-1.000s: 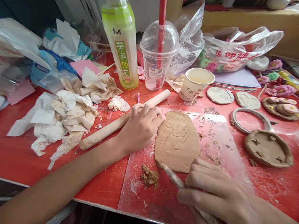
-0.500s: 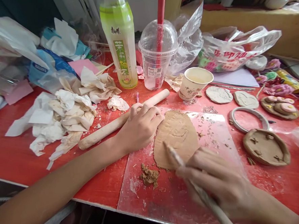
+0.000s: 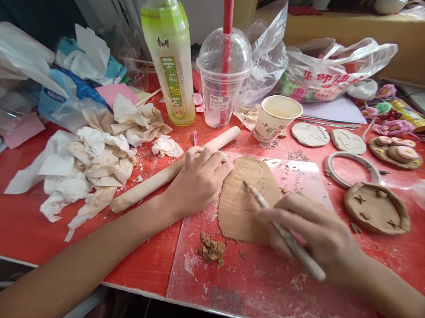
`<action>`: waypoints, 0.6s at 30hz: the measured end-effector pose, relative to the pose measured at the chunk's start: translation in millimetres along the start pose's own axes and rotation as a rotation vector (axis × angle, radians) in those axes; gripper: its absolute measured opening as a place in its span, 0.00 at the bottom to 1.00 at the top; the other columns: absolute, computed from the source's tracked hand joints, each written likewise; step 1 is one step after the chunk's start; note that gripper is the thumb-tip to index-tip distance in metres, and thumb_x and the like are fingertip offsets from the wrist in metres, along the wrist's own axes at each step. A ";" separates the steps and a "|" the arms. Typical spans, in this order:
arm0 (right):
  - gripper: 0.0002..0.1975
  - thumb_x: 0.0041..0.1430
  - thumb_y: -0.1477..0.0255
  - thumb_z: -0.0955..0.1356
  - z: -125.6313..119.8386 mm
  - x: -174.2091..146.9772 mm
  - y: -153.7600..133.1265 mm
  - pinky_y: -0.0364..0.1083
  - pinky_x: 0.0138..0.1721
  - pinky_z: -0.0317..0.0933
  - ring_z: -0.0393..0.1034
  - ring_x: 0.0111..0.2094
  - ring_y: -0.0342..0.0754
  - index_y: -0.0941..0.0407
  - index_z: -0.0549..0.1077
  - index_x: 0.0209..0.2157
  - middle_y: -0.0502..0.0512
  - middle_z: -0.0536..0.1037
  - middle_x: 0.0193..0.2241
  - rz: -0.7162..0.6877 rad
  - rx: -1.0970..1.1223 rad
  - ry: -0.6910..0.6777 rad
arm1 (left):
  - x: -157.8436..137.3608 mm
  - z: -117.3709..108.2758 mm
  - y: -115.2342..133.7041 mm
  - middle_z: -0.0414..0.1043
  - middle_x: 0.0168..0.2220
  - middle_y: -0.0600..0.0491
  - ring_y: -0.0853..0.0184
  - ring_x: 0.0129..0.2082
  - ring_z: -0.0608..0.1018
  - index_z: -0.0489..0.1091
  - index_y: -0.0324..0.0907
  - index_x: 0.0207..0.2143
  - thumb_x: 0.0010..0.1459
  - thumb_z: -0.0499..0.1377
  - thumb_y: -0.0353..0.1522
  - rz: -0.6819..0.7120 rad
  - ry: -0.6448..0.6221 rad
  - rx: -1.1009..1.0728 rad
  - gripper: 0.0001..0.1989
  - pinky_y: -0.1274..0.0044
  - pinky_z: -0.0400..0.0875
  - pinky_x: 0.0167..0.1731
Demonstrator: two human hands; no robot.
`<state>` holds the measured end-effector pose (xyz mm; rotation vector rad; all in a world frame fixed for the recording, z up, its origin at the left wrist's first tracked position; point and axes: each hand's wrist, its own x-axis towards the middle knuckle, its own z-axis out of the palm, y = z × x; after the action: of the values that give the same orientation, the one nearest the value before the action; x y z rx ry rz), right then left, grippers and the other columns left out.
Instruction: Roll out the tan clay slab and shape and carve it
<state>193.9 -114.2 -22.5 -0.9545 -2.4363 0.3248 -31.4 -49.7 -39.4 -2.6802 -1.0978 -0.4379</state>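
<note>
My right hand (image 3: 310,234) is closed around a slim clay modelling tool (image 3: 298,250), held like a pen. The tool's pointed tip is on the upper middle of a flat brown clay slab (image 3: 233,215), near a few lines cut in its surface. Fingers loosely bent, my left hand (image 3: 206,181) rests at the slab's left edge, against the wooden rolling pin (image 3: 145,187) and partly covering it. Beneath the slab is a clear plastic sheet (image 3: 195,294). A crumbly lump of clay (image 3: 212,249) sits below the slab.
Crumpled tissues (image 3: 100,156) are heaped at the left. Behind stand a green drink bottle (image 3: 168,61), a domed plastic cup (image 3: 211,89) and a paper cup (image 3: 268,127). A tape roll (image 3: 332,173) and a rimmed clay dish (image 3: 374,211) lie at the right.
The tool's tip has moved up and to the right across the slab, and my right hand has shifted with it. My left hand stays in place.
</note>
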 end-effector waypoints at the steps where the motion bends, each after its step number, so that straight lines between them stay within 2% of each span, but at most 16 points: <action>1: 0.11 0.53 0.81 0.63 0.5 -0.4 -5.4 0.44 0.26 0.55 0.60 0.26 0.43 0.58 0.69 0.38 0.53 0.68 0.27 -0.074 0.039 -0.039 | -0.1 0.0 0.0 0.67 0.43 0.48 0.59 0.45 0.65 0.65 0.40 0.44 0.58 0.48 0.26 0.004 0.000 0.000 0.12 0.65 0.52 0.44; 3: 0.11 0.53 0.81 0.62 -0.6 -0.1 -14.9 0.44 0.25 0.55 0.60 0.25 0.43 0.58 0.70 0.38 0.52 0.68 0.25 -0.206 0.132 -0.092 | -0.3 0.1 0.0 0.67 0.43 0.49 0.60 0.46 0.65 0.66 0.40 0.43 0.58 0.48 0.25 0.006 0.006 -0.001 0.12 0.66 0.52 0.44; 5: 0.10 0.53 0.82 0.61 -3.8 1.5 -18.5 0.44 0.24 0.55 0.60 0.24 0.42 0.59 0.70 0.36 0.51 0.67 0.23 -0.246 0.177 -0.057 | -0.3 0.2 0.1 0.67 0.43 0.49 0.60 0.45 0.65 0.66 0.40 0.43 0.58 0.48 0.25 0.003 0.009 -0.003 0.12 0.66 0.52 0.44; 6: 0.10 0.54 0.82 0.61 -5.7 2.4 -17.3 0.44 0.24 0.55 0.60 0.23 0.42 0.58 0.70 0.35 0.51 0.67 0.23 -0.205 0.166 -0.004 | -0.2 0.2 0.2 0.67 0.43 0.49 0.60 0.45 0.65 0.66 0.40 0.43 0.58 0.48 0.25 0.002 0.011 -0.003 0.12 0.66 0.52 0.44; 9: 0.09 0.54 0.82 0.63 -9.7 4.2 -3.9 0.43 0.25 0.57 0.63 0.25 0.42 0.57 0.70 0.36 0.53 0.68 0.26 0.053 0.048 0.162 | 0.1 0.3 0.4 0.68 0.43 0.49 0.60 0.45 0.65 0.66 0.40 0.43 0.59 0.48 0.25 0.003 0.018 -0.008 0.12 0.66 0.52 0.44; 10: 0.09 0.54 0.81 0.64 -10.0 4.2 1.7 0.43 0.27 0.58 0.64 0.27 0.42 0.57 0.71 0.36 0.53 0.68 0.28 0.122 -0.001 0.187 | 0.2 0.3 0.4 0.68 0.43 0.49 0.61 0.45 0.65 0.66 0.40 0.43 0.59 0.48 0.25 0.004 0.019 -0.008 0.12 0.66 0.52 0.44; 12: 0.08 0.54 0.80 0.64 -8.9 3.4 10.0 0.44 0.28 0.58 0.64 0.27 0.43 0.57 0.71 0.35 0.54 0.68 0.28 0.166 -0.072 0.187 | 0.2 0.4 0.4 0.68 0.42 0.48 0.60 0.45 0.65 0.66 0.40 0.43 0.59 0.48 0.25 0.002 0.017 -0.003 0.12 0.66 0.52 0.44; 15: 0.08 0.54 0.81 0.63 -4.8 1.5 8.7 0.45 0.27 0.56 0.61 0.26 0.43 0.58 0.70 0.36 0.53 0.67 0.26 0.086 -0.084 0.097 | -0.2 0.1 0.3 0.68 0.42 0.48 0.60 0.45 0.65 0.66 0.40 0.43 0.59 0.48 0.26 0.006 0.009 0.010 0.12 0.66 0.52 0.43; 18: 0.09 0.52 0.82 0.63 -1.6 0.8 -5.4 0.45 0.26 0.54 0.59 0.25 0.43 0.58 0.69 0.35 0.52 0.67 0.25 -0.097 0.016 -0.028 | -0.5 -0.3 0.3 0.67 0.43 0.49 0.60 0.45 0.65 0.65 0.40 0.43 0.58 0.49 0.26 0.008 0.004 0.009 0.12 0.66 0.52 0.43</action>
<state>191.2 -117.5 -18.7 -0.8270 -2.4917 0.3243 -31.6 -50.3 -39.3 -2.6740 -1.0850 -0.4363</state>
